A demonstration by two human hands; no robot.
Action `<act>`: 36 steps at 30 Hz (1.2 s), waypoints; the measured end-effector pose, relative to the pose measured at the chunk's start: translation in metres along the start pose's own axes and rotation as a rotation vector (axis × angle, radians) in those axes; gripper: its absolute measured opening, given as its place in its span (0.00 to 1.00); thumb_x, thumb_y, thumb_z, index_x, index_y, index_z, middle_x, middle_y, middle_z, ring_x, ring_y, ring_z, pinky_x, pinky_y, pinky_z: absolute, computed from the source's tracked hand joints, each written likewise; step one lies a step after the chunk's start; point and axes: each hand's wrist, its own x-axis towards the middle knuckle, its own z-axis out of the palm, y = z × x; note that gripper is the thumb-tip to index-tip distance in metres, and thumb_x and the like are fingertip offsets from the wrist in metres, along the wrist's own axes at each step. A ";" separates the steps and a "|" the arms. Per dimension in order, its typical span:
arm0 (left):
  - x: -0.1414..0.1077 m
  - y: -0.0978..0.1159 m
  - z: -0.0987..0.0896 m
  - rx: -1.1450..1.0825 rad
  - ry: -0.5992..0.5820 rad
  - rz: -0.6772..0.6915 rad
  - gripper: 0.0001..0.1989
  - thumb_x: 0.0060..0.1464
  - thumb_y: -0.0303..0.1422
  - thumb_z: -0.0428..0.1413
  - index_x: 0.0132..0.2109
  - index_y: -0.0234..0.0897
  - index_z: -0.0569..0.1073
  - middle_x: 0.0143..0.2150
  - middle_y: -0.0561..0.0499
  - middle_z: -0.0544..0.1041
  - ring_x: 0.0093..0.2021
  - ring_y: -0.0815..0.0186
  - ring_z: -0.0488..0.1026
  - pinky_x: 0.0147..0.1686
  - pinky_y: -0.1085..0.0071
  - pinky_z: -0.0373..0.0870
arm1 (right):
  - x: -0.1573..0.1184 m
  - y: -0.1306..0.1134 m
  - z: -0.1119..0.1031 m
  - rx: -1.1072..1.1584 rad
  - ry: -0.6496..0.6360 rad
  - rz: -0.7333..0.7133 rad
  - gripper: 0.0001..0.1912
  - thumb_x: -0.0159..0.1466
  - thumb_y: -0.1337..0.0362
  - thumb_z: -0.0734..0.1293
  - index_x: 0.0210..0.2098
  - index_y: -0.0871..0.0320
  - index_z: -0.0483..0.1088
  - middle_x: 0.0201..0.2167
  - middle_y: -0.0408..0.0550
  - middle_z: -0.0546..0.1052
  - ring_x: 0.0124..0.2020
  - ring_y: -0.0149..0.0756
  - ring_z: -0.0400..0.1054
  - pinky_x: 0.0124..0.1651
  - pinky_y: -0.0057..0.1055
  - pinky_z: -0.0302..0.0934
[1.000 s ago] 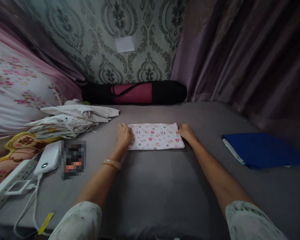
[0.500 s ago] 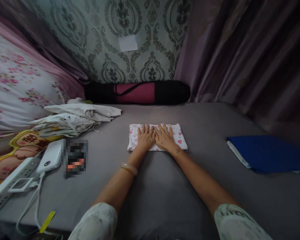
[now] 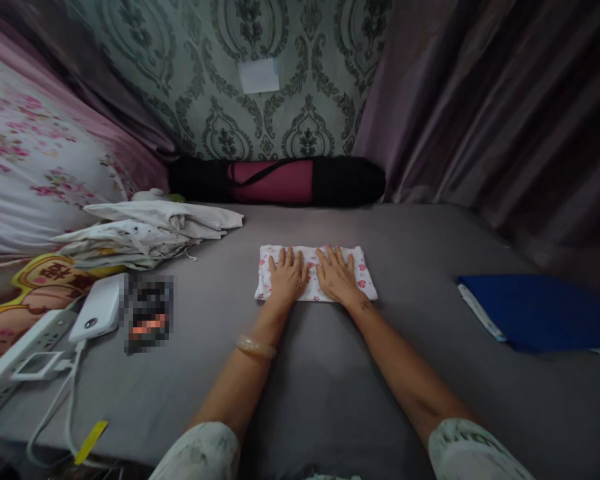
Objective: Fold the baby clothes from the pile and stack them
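A grey-covered surface [image 3: 320, 387] stretches across most of the view, with a patterned wall [image 3: 310, 73] behind it and a dark purple curtain [image 3: 500, 107] down the right side. Along the far edge lies a long black and pink bag [image 3: 275, 181], well apart from the hands. A blue folded cloth [image 3: 540, 310] rests at the right, and a heap of pale clothes [image 3: 165, 227] at the left. Midway between these two, in front of the bag, a white printed cloth [image 3: 313, 289] lies folded into a flat rectangle, its red hearts and small flowers showing around and between the hands. Both hands are laid palm down on top of it: the left hand [image 3: 289, 279] on its left half, the right hand [image 3: 337, 277] on its right half, side by side with a narrow strip of cloth between the thumbs. Neither hand grasps anything; each is stretched out flat, fingers parted and pointing towards the far edge of the cloth, simply touching its upper face. How hard they press cannot be told. A pale bangle [image 3: 255, 347] circles the left forearm, and a small dark mark [image 3: 365, 305] shows at the right wrist.
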 end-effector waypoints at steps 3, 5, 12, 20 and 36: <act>-0.005 -0.006 -0.003 0.028 0.059 -0.081 0.29 0.65 0.45 0.36 0.66 0.35 0.60 0.69 0.39 0.57 0.69 0.50 0.48 0.65 0.45 0.42 | -0.004 0.008 -0.002 -0.035 0.043 0.062 0.28 0.70 0.56 0.49 0.67 0.56 0.53 0.69 0.54 0.51 0.69 0.51 0.39 0.65 0.60 0.32; -0.006 -0.009 -0.001 0.029 0.026 -0.106 0.30 0.65 0.46 0.37 0.66 0.35 0.60 0.68 0.38 0.57 0.69 0.49 0.48 0.65 0.45 0.43 | -0.005 0.012 -0.001 -0.042 0.010 0.083 0.28 0.71 0.55 0.49 0.67 0.56 0.53 0.69 0.54 0.52 0.69 0.51 0.40 0.65 0.60 0.33; -0.003 -0.010 0.001 0.001 -0.067 -0.132 0.30 0.64 0.47 0.39 0.66 0.35 0.59 0.68 0.36 0.56 0.69 0.48 0.49 0.63 0.45 0.47 | -0.003 0.013 0.007 -0.045 -0.014 0.096 0.28 0.70 0.56 0.49 0.67 0.56 0.54 0.69 0.55 0.51 0.68 0.51 0.43 0.64 0.60 0.35; -0.001 -0.028 -0.009 -0.037 0.078 -0.204 0.30 0.66 0.44 0.36 0.65 0.30 0.60 0.68 0.36 0.58 0.69 0.53 0.52 0.65 0.54 0.47 | -0.001 0.034 0.003 -0.030 0.125 0.196 0.32 0.70 0.55 0.47 0.65 0.70 0.54 0.67 0.62 0.54 0.69 0.50 0.43 0.67 0.50 0.36; -0.004 -0.032 -0.014 -0.064 -0.009 -0.131 0.31 0.65 0.45 0.35 0.66 0.28 0.59 0.69 0.36 0.55 0.69 0.53 0.50 0.66 0.50 0.44 | -0.001 0.048 -0.007 -0.009 -0.014 0.142 0.35 0.69 0.53 0.45 0.66 0.71 0.51 0.69 0.61 0.51 0.70 0.46 0.40 0.69 0.44 0.34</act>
